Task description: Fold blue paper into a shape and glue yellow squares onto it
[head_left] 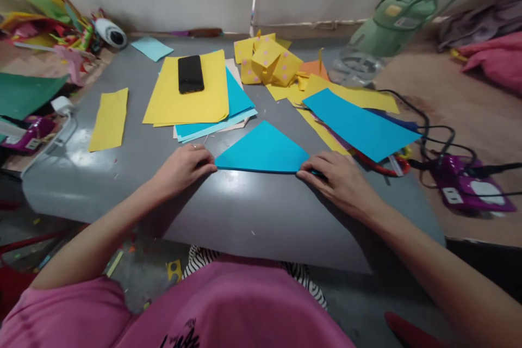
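Note:
A blue sheet of paper (263, 149), folded into a triangle, lies on the grey table with its peak pointing away from me. My left hand (188, 164) pinches its left corner between thumb and fingers. At the opposite corner my right hand (332, 176) grips the paper the same way, with the fingertips partly covering that corner. The folded edge runs straight between both hands, on the side nearest me. Just beyond my right hand rests a flat blue paper piece (362, 125), lying over yellow strips and other items.
Yellow sheets (163, 98) with a black phone (190, 73) on top lie behind the triangle. A dotted yellow paper model (269, 60) stands at the back, near a green-topped clear bottle (362, 49). Purple power socket (468, 185) and cables are at right; a yellow strip (109, 119) lies left.

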Available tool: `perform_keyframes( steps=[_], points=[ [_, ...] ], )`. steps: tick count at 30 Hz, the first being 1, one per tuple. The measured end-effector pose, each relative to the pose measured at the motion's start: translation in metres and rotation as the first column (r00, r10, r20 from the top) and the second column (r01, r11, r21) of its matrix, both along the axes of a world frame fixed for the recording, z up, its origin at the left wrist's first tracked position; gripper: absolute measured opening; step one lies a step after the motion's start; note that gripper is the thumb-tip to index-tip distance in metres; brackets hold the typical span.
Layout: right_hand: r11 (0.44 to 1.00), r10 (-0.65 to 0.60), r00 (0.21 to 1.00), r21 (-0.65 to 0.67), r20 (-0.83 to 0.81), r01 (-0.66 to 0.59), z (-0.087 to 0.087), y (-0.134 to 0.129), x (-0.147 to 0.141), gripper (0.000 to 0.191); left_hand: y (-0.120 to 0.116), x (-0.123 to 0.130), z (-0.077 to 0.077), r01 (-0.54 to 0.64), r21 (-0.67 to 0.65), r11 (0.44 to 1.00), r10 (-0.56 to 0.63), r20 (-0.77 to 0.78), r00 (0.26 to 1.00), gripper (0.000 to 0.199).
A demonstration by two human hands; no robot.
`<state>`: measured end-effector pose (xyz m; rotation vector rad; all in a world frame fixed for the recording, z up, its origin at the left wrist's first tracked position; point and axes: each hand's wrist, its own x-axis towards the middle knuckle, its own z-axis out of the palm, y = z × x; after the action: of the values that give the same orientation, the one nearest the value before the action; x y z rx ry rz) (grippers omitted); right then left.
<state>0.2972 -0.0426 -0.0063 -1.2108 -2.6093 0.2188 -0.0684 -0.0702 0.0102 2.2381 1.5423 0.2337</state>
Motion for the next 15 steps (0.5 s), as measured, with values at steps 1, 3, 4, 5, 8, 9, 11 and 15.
perform_keyframes(
  steps=[1, 3, 4, 5, 8, 9, 11, 15],
  points=[
    [1.0, -0.001, 1.0, -0.004, -0.001, 0.001, 0.0, 0.0, 0.0, 0.044, -0.001, -0.006, 0.003, -0.019, -0.005, 1.0, 0.019, -0.009, 1.0, 0.017],
    [1.0, 0.001, 1.0, -0.012, 0.005, -0.001, 0.0, 0.001, -0.001, 0.042, -0.003, -0.012, 0.011, -0.072, -0.007, 0.997, 0.072, -0.044, 0.996, 0.019],
    [1.0, 0.004, 1.0, -0.015, 0.012, -0.003, 0.0, 0.001, -0.001, 0.041, -0.004, -0.011, 0.014, -0.098, 0.014, 0.995, 0.099, -0.058, 0.993, 0.019],
    [1.0, 0.007, 1.0, -0.019, 0.021, -0.007, 0.0, 0.002, -0.001, 0.04, -0.005, -0.006, 0.017, -0.114, 0.055, 0.992, 0.117, -0.06, 0.991, 0.019],
    [0.999, 0.021, 0.999, -0.035, 0.049, -0.019, 0.003, 0.004, 0.0, 0.037, -0.004, 0.025, 0.017, 0.014, 0.178, 0.984, -0.017, 0.015, 1.0, 0.025],
    [0.999, 0.023, 0.998, -0.037, 0.059, -0.021, 0.004, 0.003, 0.0, 0.037, -0.002, 0.038, 0.014, 0.075, 0.18, 0.981, -0.078, 0.013, 0.997, 0.027],
    [1.0, 0.015, 0.996, -0.015, 0.084, -0.014, 0.008, 0.001, -0.003, 0.035, 0.003, 0.063, 0.007, 0.176, 0.136, 0.975, -0.175, -0.017, 0.984, 0.026],
    [0.997, 0.005, 0.994, 0.076, 0.106, -0.013, 0.011, -0.006, -0.017, 0.031, 0.01, 0.088, -0.005, 0.183, 0.119, 0.976, -0.174, -0.088, 0.981, 0.02]
  ],
)
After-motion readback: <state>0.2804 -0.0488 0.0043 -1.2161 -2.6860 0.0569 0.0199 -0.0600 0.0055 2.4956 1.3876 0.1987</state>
